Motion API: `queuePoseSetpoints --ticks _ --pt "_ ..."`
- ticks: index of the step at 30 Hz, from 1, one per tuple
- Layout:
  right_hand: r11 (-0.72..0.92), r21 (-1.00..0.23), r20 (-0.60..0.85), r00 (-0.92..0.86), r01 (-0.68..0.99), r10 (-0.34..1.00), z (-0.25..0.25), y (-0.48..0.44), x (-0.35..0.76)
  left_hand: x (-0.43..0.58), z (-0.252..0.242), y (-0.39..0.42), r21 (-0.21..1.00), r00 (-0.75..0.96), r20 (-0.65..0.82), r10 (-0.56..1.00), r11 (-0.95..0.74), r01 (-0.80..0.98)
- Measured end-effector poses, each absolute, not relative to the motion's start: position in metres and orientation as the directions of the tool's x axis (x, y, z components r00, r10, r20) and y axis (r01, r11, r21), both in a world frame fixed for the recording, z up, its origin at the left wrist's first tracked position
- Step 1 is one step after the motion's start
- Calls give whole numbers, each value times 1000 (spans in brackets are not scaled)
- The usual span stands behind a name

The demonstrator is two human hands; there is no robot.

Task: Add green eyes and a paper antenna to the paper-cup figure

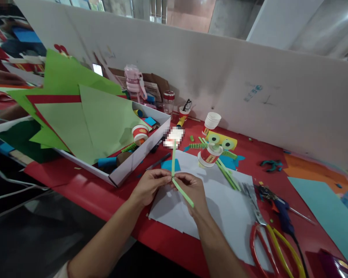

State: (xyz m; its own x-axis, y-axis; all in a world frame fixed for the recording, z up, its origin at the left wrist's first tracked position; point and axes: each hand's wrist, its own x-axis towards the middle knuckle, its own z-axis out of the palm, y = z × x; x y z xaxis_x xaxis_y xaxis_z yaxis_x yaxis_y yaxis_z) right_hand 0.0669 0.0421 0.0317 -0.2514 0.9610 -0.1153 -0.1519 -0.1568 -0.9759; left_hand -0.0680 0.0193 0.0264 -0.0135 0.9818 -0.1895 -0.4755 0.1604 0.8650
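Observation:
Over the near edge of the white paper sheets, my left hand and my right hand meet fingertip to fingertip. Both pinch a light green paper strip. One length of it stands up from the fingers and another slants down across the back of my right hand. Whether it is one folded strip or two joined ones, I cannot tell. Beyond my hands stands a paper cup figure with a yellow piece bearing two round eyes and pleated green arms. Several loose green strips lie beside it.
Scissors with red and yellow handles and a blue glue gun lie at the right. A white box holding coloured paper and craft pieces stands at the left. Stacked paper cups are near the wall. Another person's hand shows far left.

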Motion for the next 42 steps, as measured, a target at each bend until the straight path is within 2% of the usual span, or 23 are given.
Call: queuePoseSetpoints --ticks 5,12,18,23,26,29,37,42 --pt "-75 -994 -53 -251 -76 967 31 40 69 -68 26 22 918 -118 -124 985 69 -390" --pt "-10 -999 -22 -250 48 968 37 40 70 -66 22 23 951 -163 -107 981 52 -306" --pt "-198 -962 -151 -233 -190 961 30 42 64 -65 21 25 973 -233 -12 972 -43 -228" --pt "-323 -866 -263 -202 -382 943 27 36 55 -67 21 25 975 -207 -26 978 -21 -221" --pt "-337 -851 -288 -179 -403 941 25 30 50 -66 22 26 956 -180 -53 982 -3 -294" --pt "-343 -869 -282 -212 -357 936 22 26 48 -64 24 29 924 -121 -120 985 67 -376" --pt "-301 -923 -254 -209 -240 944 7 39 55 -65 20 33 966 -153 -106 982 65 -250" --pt "-112 -993 -116 -230 32 966 9 41 59 -66 24 23 970 -160 -91 983 51 -236"
